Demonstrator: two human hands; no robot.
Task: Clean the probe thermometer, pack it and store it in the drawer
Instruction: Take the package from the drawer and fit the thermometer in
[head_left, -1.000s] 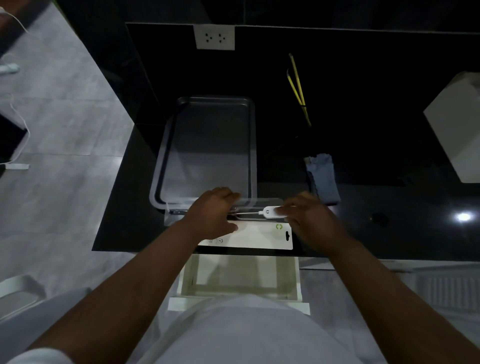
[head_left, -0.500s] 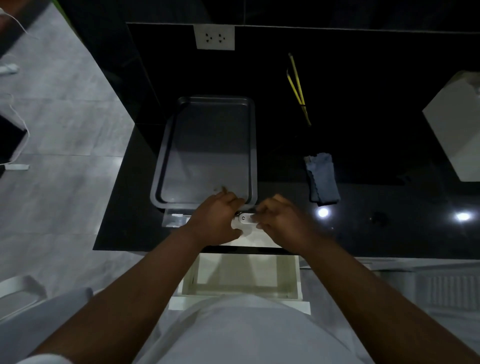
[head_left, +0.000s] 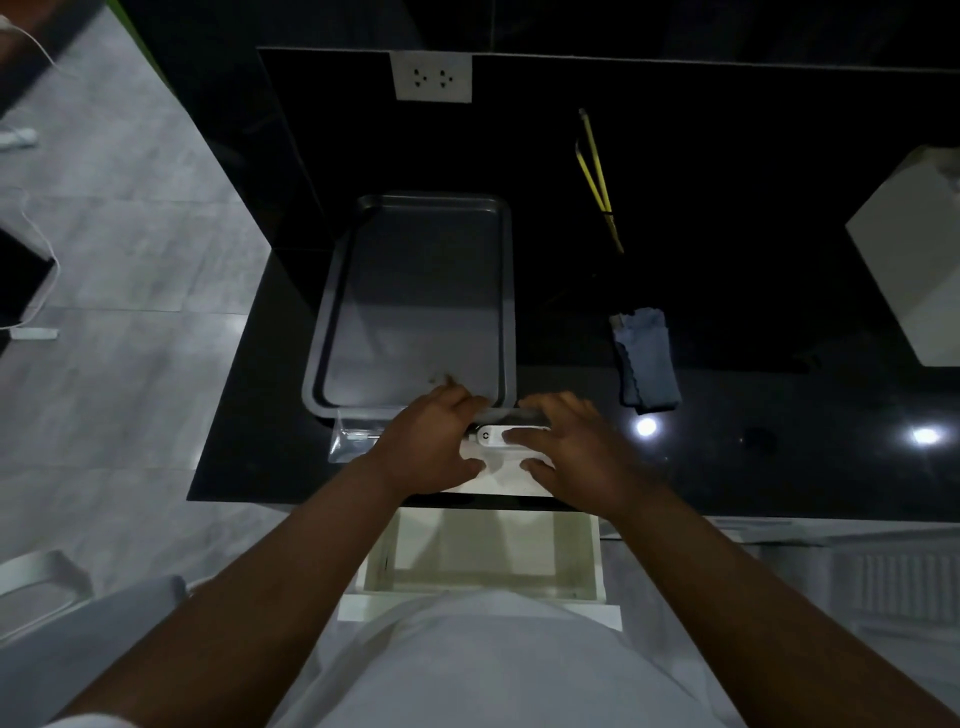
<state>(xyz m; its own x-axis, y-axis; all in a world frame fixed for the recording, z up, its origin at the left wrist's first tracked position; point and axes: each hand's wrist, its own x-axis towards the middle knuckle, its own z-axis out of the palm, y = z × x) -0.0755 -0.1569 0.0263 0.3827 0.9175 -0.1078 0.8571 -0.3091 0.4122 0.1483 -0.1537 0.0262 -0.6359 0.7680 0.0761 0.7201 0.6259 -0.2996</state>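
A: Where's the thermometer (head_left: 500, 435)?
B: Just in front of the tray (head_left: 410, 218), long axis left-right. Right hand (head_left: 576, 451) fingers spread, pressing its white end.
A: Left hand (head_left: 431, 447)?
B: Covers the probe side; grip unclear.

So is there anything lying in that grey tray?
No, the grey tray shows only its bare bottom; both hands work just in front of it.

Grey tray (head_left: 332, 322) on black counter (head_left: 727, 291) — folded cloth (head_left: 647, 364), yellow tongs (head_left: 597, 176) nearby.
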